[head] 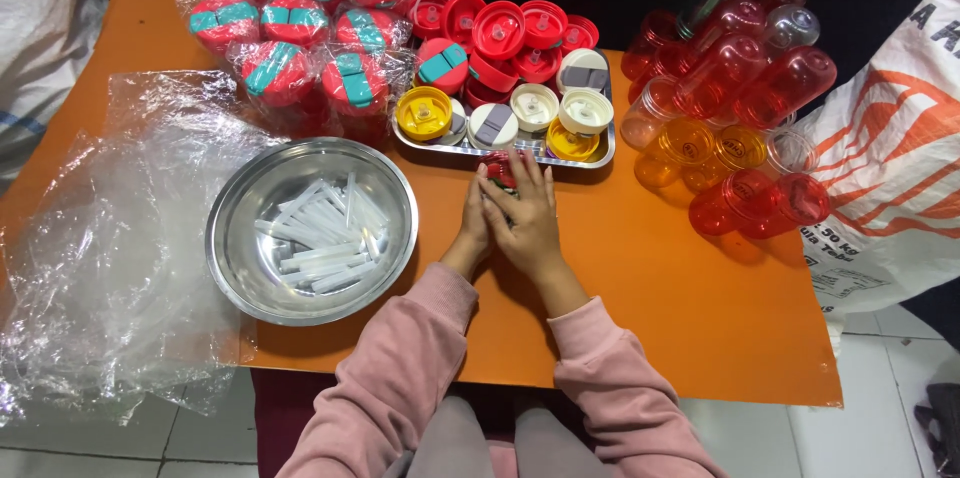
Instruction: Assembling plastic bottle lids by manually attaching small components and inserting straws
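Hands: left hand point(473, 223) and right hand point(527, 220) pressed together on the orange worktop point(650, 268), closed around a small red lid point(502, 174) just before the metal tray point(505, 157).
Grip risk: the lid is mostly hidden (its seating cannot be told); it could slip sideways.
Crowding: the steel bowl point(240, 248) of clear straws point(325, 238) sits near the left elbow; a nudge might spill them.
Edge: the red bottles point(760, 203) lie loose and may roll.

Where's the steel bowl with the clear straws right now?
In the head view, the steel bowl sits on the orange table, just left of the left hand, below the wrapped red lids and beside the clear plastic sheet.
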